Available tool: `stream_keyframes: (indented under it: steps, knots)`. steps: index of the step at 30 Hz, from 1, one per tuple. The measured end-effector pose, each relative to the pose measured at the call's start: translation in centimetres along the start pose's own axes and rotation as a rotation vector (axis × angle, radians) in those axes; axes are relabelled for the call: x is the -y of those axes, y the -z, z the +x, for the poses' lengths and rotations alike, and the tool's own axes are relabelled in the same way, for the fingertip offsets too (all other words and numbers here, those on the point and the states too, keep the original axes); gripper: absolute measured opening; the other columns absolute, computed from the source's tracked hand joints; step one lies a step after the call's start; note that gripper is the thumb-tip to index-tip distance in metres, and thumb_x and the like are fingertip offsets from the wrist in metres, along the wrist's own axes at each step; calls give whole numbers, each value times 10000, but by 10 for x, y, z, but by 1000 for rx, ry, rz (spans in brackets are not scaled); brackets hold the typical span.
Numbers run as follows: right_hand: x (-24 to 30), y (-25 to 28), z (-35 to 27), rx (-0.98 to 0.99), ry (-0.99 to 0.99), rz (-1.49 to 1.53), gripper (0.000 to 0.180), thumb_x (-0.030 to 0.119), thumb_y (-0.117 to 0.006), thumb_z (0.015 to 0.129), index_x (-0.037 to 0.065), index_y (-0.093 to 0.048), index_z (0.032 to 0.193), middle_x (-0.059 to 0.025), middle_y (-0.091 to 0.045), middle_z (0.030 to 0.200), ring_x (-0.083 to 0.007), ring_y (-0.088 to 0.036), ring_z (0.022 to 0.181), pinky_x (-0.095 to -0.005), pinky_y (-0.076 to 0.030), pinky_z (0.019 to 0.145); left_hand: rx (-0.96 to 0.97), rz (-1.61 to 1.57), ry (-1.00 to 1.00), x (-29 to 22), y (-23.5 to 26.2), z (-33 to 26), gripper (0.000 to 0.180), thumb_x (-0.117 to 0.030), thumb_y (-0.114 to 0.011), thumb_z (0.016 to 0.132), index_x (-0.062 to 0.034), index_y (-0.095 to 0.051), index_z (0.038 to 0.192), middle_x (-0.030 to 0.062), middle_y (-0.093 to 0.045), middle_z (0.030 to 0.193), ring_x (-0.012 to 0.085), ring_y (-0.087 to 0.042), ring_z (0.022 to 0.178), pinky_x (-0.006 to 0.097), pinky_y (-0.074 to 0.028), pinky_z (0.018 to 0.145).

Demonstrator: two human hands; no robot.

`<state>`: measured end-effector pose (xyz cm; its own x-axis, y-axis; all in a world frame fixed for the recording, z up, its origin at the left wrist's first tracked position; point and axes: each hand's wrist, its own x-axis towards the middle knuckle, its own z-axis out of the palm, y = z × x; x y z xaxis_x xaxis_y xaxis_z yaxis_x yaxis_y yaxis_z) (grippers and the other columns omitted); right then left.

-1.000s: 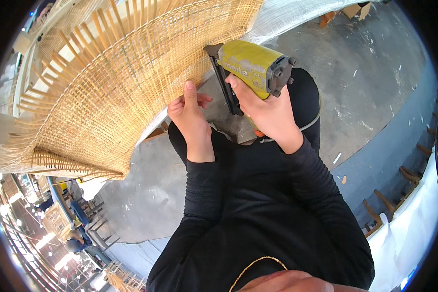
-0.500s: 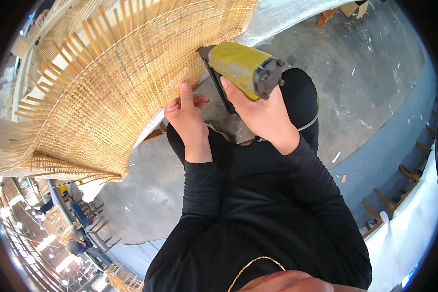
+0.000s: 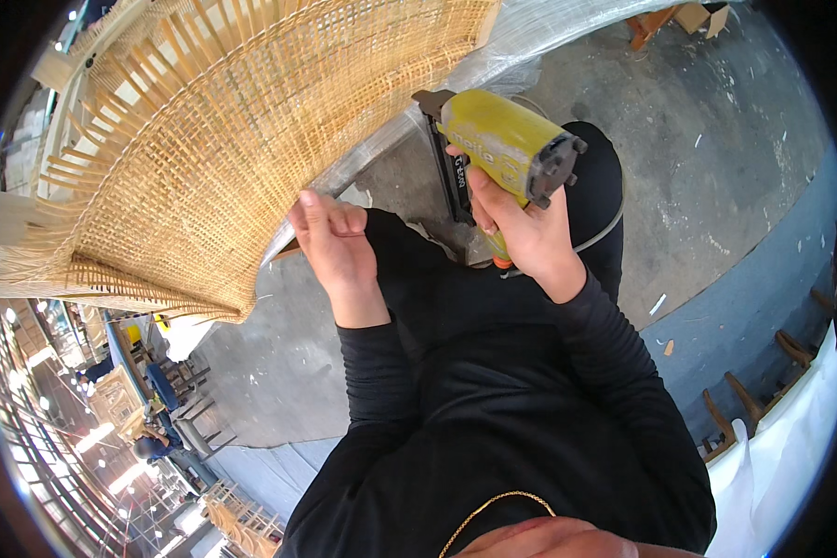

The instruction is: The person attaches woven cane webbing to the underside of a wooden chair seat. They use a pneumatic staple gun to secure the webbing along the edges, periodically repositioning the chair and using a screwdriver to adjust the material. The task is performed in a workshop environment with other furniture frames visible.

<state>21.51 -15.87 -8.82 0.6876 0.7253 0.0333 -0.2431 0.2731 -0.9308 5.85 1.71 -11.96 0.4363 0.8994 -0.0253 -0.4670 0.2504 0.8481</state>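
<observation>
A wide sheet of woven cane webbing [image 3: 223,149] curves across the upper left, its loose strands sticking out along the far edge. At its near lower edge my left hand [image 3: 335,242] is closed, the thumb lying at the rim and the fingers curled in. My right hand [image 3: 530,232] is wrapped round the handle of a yellow and black pneumatic staple gun [image 3: 498,135]. The gun's dark nose sits to the right of the webbing, apart from its edge. From the base of the handle a hose runs off past my right knee.
Clear plastic wrapping [image 3: 530,37] covers a surface beyond the webbing. A cardboard box [image 3: 702,17] lies at the far right. Wooden legs [image 3: 739,400] stand by white sheeting [image 3: 772,493] on the right. Another person [image 3: 153,446] is at the lower left among furniture.
My right hand has drawn the staple gun right and toward me, off the webbing's edge. My left hand has slid left along the edge, its fingers curling in.
</observation>
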Motion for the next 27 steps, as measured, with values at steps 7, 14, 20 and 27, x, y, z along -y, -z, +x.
stream_keyframes:
  steps: [7,14,20,27]
  knots:
    - [-10,-15,13,-68,144,-147,290,56,-674,993,-1,-636,1274,-64,-724,1137,-70,-530,735,-249,-437,654,-66,-11,35,-7,14,7,306,-300,-647,1048,-120,-543,824,-23,-430,643,113,-444,582,285,-423,591]
    - [-10,-19,19,-126,112,-149,291,70,-675,1004,10,-626,1285,-67,-717,1162,-46,-502,661,-235,-420,587,17,63,-12,0,17,11,330,-314,-641,1050,-90,-573,816,20,-527,620,149,-522,596,321,-466,613]
    - [-10,-17,15,-199,-39,-164,285,41,-732,942,-16,-671,1214,-55,-698,1082,-128,-646,963,-287,-502,841,-32,144,-11,-1,31,-3,164,-181,-653,1033,-36,-595,981,87,-641,727,183,-625,679,333,-510,653]
    - [31,89,36,-442,199,-636,179,194,-756,966,36,-676,991,2,-592,724,-79,-533,586,-239,-403,511,868,1069,186,-107,134,-50,502,-213,-777,902,-85,-659,1373,120,-711,1311,219,-712,1102,317,-548,933]
